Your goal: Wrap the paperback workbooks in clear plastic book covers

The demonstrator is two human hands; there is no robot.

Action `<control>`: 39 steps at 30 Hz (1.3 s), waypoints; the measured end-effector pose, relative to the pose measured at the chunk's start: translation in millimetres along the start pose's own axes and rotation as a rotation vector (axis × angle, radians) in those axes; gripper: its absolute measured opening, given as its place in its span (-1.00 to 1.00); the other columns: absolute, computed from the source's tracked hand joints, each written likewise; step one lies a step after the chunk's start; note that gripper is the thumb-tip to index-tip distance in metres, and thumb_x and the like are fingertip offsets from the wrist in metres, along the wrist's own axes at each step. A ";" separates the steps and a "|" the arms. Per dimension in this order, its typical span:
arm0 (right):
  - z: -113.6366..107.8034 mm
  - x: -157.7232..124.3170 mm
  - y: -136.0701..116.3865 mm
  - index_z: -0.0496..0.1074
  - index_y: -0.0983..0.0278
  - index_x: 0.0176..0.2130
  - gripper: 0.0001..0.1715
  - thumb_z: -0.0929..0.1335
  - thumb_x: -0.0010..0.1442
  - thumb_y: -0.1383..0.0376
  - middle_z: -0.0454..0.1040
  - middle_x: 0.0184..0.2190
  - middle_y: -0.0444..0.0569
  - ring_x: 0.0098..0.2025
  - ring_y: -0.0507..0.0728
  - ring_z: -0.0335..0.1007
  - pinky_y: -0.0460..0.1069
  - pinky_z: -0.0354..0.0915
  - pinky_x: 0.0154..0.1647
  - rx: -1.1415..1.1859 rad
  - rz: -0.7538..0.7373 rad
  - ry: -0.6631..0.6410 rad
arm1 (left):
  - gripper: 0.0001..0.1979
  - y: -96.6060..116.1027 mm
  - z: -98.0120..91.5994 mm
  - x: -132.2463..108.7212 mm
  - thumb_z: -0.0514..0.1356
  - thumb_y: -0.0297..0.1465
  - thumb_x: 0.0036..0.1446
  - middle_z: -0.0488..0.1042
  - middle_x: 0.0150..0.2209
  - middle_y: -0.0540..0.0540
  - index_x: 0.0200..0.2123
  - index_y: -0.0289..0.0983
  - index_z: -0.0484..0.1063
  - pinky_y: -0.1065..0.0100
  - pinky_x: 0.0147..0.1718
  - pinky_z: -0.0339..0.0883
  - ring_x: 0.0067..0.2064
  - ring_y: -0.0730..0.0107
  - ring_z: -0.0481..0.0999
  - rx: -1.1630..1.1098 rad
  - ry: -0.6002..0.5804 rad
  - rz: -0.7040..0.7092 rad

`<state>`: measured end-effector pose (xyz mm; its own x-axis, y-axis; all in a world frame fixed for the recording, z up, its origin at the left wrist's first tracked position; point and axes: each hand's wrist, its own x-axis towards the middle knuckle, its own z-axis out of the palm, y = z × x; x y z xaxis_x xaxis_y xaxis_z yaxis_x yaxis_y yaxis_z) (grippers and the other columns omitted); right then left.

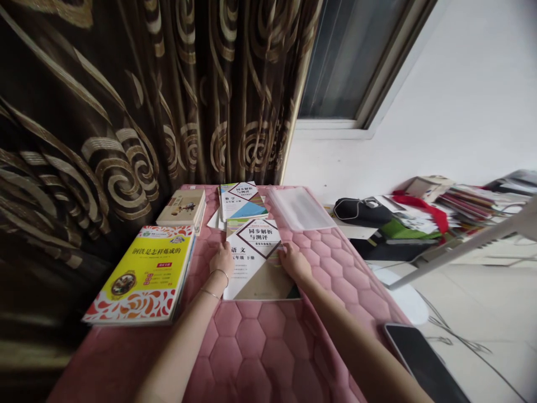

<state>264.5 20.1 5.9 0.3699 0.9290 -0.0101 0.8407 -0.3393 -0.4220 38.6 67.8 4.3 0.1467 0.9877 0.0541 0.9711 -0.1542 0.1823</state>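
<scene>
A white Chinese-language workbook [257, 277] with a brown diamond round its title lies in the middle of the pink quilted cover. My left hand [221, 260] grips its left edge, fingers partly hidden from me. On the opposite edge, my right hand [296, 262] holds it with the fingers curled in. Just beyond its top edge is a similar maths workbook [242, 202] with a blue lower part, resting over some white paper. To the left lies a thick yellow book [146, 274] with red and orange patterns, apart from my left hand.
Smaller tan books [181, 207] are stacked at the back left by the dark curtain [201, 84]. Clear plastic covers [300, 208] lie at the back right. A phone [422, 364] rests near the right edge. Beyond stand a white slanted frame [465, 240] and piled papers [465, 201].
</scene>
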 end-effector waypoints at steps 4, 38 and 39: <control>0.6 -3.1 2.4 0.33 0.29 0.09 -0.53 0.15 0.31 0.14 0.54 -0.13 0.18 -0.16 0.25 0.52 0.04 0.32 -0.23 -0.014 -0.001 -0.010 | -0.56 0.0 0.6 2.5 -0.15 -0.65 0.21 0.42 0.00 -0.41 0.11 -0.40 0.24 0.32 -0.21 0.44 -0.10 0.24 0.56 -0.002 0.016 -0.017; 9.4 -118.4 -0.1 0.55 0.14 -0.17 -0.80 0.38 0.16 0.25 0.47 -0.06 0.04 0.01 0.22 0.34 0.16 0.25 0.05 0.220 -0.659 0.061 | -0.83 -7.7 -5.3 -107.0 0.26 -0.45 0.08 0.50 -0.06 -0.13 -0.21 -0.19 0.54 -0.12 0.21 0.14 0.11 0.11 0.37 -0.233 0.098 0.656; 14.5 -120.0 -7.4 0.54 0.14 -0.16 -0.79 0.39 0.16 0.25 0.48 -0.05 0.03 0.01 0.21 0.34 0.15 0.25 0.05 0.203 -0.673 0.062 | -0.85 -6.8 -3.4 -105.7 0.25 -0.48 0.09 0.50 -0.06 -0.13 -0.25 -0.19 0.55 -0.12 0.20 0.14 0.10 0.13 0.38 -0.239 0.099 0.656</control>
<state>208.1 -86.7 -2.9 -0.1771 0.9153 0.3618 0.8067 0.3456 -0.4793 15.9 -35.7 0.7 0.6590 0.6836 0.3136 0.6181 -0.7298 0.2921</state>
